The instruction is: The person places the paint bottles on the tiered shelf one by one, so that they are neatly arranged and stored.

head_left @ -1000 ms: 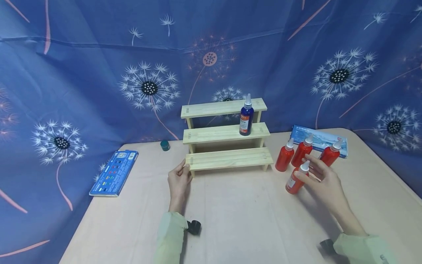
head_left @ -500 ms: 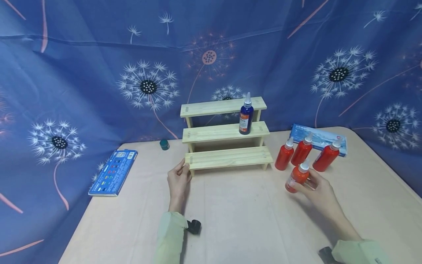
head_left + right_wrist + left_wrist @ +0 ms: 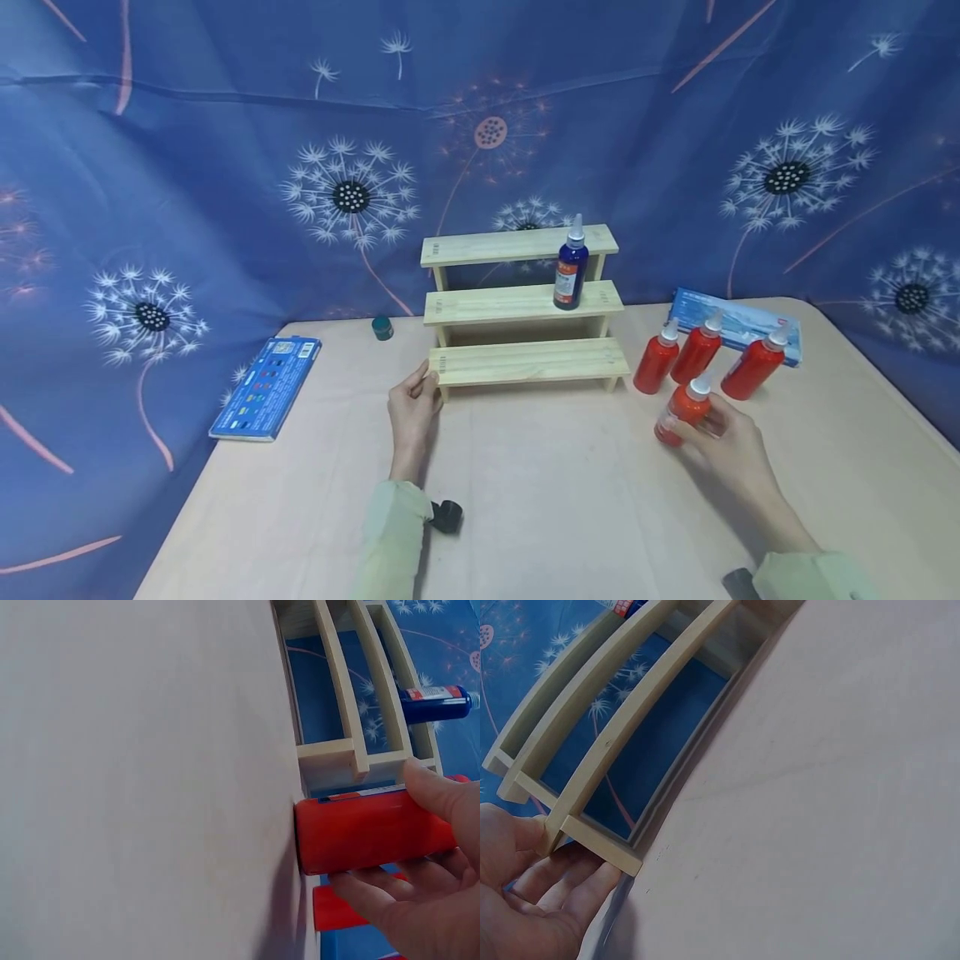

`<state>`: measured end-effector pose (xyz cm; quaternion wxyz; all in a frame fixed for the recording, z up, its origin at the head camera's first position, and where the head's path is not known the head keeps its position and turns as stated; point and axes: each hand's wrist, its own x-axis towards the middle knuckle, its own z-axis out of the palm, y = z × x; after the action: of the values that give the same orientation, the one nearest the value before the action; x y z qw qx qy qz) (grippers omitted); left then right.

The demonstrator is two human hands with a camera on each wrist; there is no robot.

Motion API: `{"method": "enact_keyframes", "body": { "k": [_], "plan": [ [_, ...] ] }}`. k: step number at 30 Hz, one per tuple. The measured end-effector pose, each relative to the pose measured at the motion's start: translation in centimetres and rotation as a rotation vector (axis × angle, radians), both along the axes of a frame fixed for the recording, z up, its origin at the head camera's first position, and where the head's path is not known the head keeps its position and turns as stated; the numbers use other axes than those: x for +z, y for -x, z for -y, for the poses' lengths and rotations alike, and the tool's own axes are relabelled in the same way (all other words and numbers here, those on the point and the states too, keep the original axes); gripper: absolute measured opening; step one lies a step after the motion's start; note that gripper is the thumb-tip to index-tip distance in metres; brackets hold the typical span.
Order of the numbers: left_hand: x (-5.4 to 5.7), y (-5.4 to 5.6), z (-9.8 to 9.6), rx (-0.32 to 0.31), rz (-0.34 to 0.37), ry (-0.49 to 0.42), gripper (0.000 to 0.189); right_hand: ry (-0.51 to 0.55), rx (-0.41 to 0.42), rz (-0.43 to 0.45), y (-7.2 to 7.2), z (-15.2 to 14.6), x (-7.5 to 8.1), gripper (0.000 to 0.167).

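Note:
A three-step wooden rack stands at the middle of the table. My left hand pinches the left end of its lowest board; in the left wrist view the thumb lies on the board and the fingers reach beneath by the leg. On the middle step, towards the right, stands a dark blue squeeze bottle. My right hand holds an orange-red squeeze bottle by its body, thumb on one side, fingers on the other. Whether its base touches the table I cannot tell.
Three red bottles stand right of the rack, behind the held one. A light blue box lies behind them. At the left are a blue flat box and a small dark green jar. A blue dandelion cloth hangs behind.
My right hand has moved down from the upper part of the orange-red bottle to its body, uncovering the rightmost red bottle. My left hand keeps its hold on the rack. The head view has shifted slightly.

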<state>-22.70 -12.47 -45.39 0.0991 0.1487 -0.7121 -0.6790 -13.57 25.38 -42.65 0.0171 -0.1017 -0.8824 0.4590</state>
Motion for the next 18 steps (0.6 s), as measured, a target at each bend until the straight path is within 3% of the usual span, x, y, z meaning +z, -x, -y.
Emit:
{"method": "enact_keyframes", "body": {
  "k": [10, 18],
  "plan": [
    [0.0, 0.0, -0.2, 0.0, -0.007, 0.011, 0.037, -0.051, 0.04, -0.085, -0.2, 2.0, 2.0, 0.076],
    [0.0, -0.1, -0.2, 0.006, -0.006, 0.012, 0.036, -0.047, 0.086, -0.156, 0.8, 4.0, 3.6, 0.066]
  ]
}}
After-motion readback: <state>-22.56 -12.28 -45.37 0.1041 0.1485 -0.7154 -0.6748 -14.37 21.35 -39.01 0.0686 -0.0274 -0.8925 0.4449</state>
